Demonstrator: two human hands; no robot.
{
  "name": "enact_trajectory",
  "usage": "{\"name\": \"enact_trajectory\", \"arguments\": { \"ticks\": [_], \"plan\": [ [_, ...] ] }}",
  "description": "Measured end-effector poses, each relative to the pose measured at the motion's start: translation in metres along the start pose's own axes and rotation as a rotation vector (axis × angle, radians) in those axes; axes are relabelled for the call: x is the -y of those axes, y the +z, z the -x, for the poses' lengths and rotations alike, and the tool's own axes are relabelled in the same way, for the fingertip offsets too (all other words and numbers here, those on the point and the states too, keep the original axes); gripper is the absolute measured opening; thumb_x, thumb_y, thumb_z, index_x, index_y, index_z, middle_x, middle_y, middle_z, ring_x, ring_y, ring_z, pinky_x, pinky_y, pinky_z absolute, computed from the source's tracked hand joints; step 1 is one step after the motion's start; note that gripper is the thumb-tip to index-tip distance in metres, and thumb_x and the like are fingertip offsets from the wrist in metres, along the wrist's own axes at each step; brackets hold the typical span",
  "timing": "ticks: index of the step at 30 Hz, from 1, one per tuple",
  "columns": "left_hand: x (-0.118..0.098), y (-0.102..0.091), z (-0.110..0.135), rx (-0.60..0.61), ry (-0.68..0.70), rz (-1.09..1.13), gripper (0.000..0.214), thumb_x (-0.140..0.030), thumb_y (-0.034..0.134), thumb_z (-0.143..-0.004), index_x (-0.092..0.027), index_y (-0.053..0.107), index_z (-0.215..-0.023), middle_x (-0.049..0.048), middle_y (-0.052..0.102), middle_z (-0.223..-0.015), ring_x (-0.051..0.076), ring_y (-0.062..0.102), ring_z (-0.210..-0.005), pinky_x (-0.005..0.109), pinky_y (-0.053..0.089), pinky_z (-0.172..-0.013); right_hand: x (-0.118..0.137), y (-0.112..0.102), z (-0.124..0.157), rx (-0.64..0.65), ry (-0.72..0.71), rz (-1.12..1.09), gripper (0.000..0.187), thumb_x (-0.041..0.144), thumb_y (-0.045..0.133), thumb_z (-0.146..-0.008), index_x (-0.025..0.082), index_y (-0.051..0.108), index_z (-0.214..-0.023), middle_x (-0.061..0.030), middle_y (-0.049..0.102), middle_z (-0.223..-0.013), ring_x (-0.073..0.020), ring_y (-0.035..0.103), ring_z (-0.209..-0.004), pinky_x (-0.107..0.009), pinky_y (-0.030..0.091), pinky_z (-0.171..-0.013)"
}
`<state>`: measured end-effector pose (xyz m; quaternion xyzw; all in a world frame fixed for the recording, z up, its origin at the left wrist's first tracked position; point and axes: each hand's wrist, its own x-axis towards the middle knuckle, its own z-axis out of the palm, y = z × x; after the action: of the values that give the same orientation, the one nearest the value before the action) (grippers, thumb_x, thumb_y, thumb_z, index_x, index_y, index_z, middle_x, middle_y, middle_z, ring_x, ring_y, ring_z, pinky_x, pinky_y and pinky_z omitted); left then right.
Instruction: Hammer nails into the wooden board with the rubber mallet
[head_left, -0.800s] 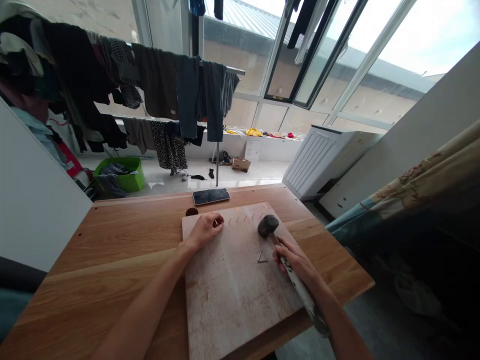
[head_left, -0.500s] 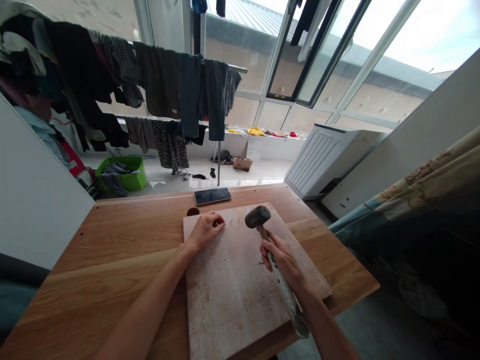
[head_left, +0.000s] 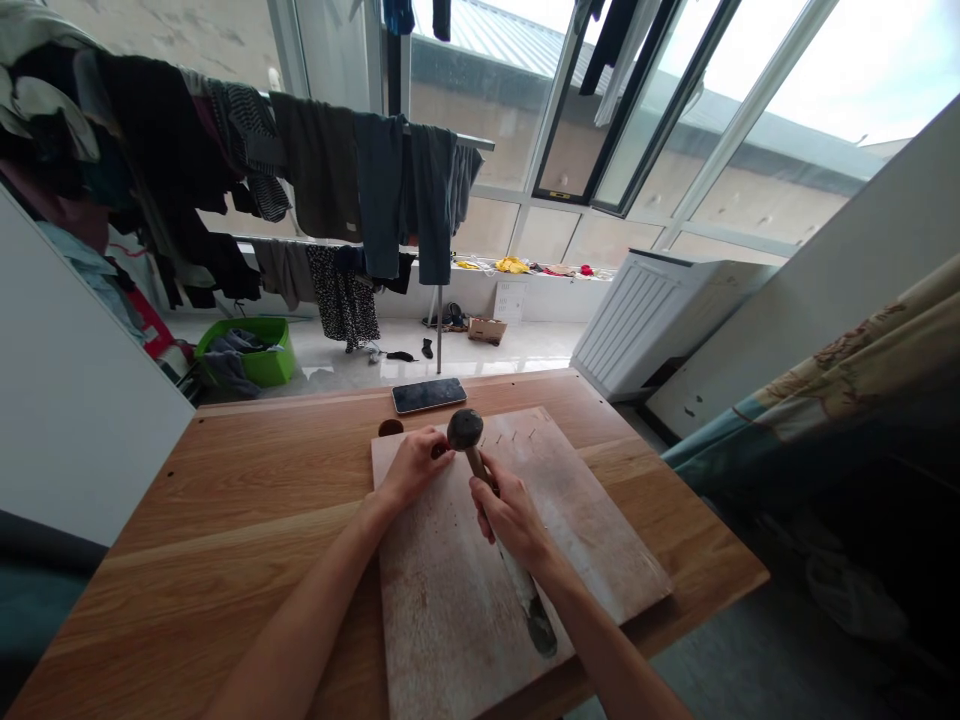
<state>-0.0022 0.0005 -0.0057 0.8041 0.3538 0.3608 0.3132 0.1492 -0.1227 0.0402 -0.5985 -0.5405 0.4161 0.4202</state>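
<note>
My right hand [head_left: 510, 510] is wrapped around the handle of a hammer [head_left: 465, 430] with a dark, rounded head. The hammer's head is just above and right of the fingertips of my left hand [head_left: 417, 464]. Those fingers are closed in a pinch at the far left part of a worn board [head_left: 450, 620], on what looks like a nail, mostly hidden by fingers and hammer. Several thin nails [head_left: 514, 437] stand in a row in the board to the right of the hammer head. The board lies on a wooden table [head_left: 247, 490].
A phone [head_left: 429, 395] lies beyond the board, with a small round brown object [head_left: 391, 427] by its corner. Past the table are a clothes rack with hanging laundry [head_left: 315, 140], a green basket [head_left: 277, 352] and a white ribbed appliance [head_left: 630, 320]. A curtain [head_left: 825, 380] hangs at right.
My right hand has brought the hammer left, from over the board's middle to beside my left fingertips. My left hand stays at nearly the same spot on the board, still pinched.
</note>
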Motion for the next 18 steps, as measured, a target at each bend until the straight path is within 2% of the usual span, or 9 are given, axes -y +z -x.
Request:
{"name": "enact_trajectory", "arguments": {
  "ticks": [4, 6, 10, 12, 15, 18],
  "plan": [
    [0.0, 0.0, 0.0, 0.007, -0.003, -0.021, 0.009, -0.016, 0.061, -0.081, -0.017, 0.066, -0.074, 0.001, 0.061, -0.076, 0.014, 0.057, -0.069, 0.026, 0.044, -0.068, 0.001, -0.005, 0.003, 0.039, 0.03, -0.044, 0.042, 0.034, 0.049, -0.09, 0.019, 0.059, -0.128, 0.0087, 0.05, -0.062, -0.0082, 0.05, -0.037, -0.017, 0.039, -0.033],
    [0.0, 0.0, -0.001, 0.003, -0.013, -0.024, 0.004, -0.019, 0.063, -0.081, -0.017, 0.066, -0.079, 0.0008, 0.061, -0.079, 0.014, 0.057, -0.067, 0.026, 0.045, -0.066, 0.001, -0.013, 0.008, 0.052, 0.033, -0.083, 0.042, 0.035, 0.051, -0.089, 0.018, 0.06, -0.127, 0.0083, 0.05, -0.063, -0.0079, 0.049, -0.037, -0.017, 0.038, -0.032],
    [-0.011, -0.002, 0.002, -0.056, 0.014, -0.126, 0.009, -0.023, 0.062, -0.087, -0.017, 0.064, -0.093, 0.0019, 0.062, -0.084, 0.014, 0.059, -0.066, 0.028, 0.049, -0.067, -0.009, -0.043, 0.025, -0.057, 0.057, -0.131, 0.039, 0.041, 0.056, -0.089, 0.017, 0.062, -0.119, 0.0083, 0.049, -0.062, -0.0076, 0.044, -0.036, -0.018, 0.035, -0.032],
    [-0.027, 0.002, 0.005, -0.028, 0.125, -0.25, 0.008, -0.02, 0.057, -0.092, -0.018, 0.064, -0.094, 0.0041, 0.066, -0.089, 0.016, 0.062, -0.074, 0.029, 0.05, -0.073, -0.017, -0.063, 0.035, -0.115, 0.074, -0.115, 0.032, 0.044, 0.058, -0.088, 0.018, 0.063, -0.105, 0.0075, 0.05, -0.062, -0.0078, 0.043, -0.036, -0.019, 0.035, -0.032],
    [-0.055, 0.018, 0.011, 0.176, 0.433, -0.415, 0.015, -0.013, 0.053, -0.095, -0.019, 0.065, -0.101, 0.0068, 0.071, -0.101, 0.02, 0.066, -0.095, 0.031, 0.051, -0.082, -0.032, -0.087, 0.045, -0.166, 0.096, -0.039, 0.028, 0.048, 0.059, -0.086, 0.02, 0.057, -0.084, 0.0067, 0.05, -0.059, -0.0095, 0.044, -0.037, -0.021, 0.036, -0.033],
    [-0.078, 0.044, 0.016, 0.349, 0.746, -0.489, 0.02, -0.009, 0.054, -0.096, -0.018, 0.064, -0.11, 0.0088, 0.072, -0.113, 0.021, 0.065, -0.11, 0.032, 0.051, -0.09, -0.045, -0.099, 0.049, -0.185, 0.147, 0.014, 0.03, 0.051, 0.058, -0.084, 0.022, 0.055, -0.08, 0.0069, 0.048, -0.053, -0.0119, 0.044, -0.037, -0.024, 0.038, -0.034]
  ]
}}
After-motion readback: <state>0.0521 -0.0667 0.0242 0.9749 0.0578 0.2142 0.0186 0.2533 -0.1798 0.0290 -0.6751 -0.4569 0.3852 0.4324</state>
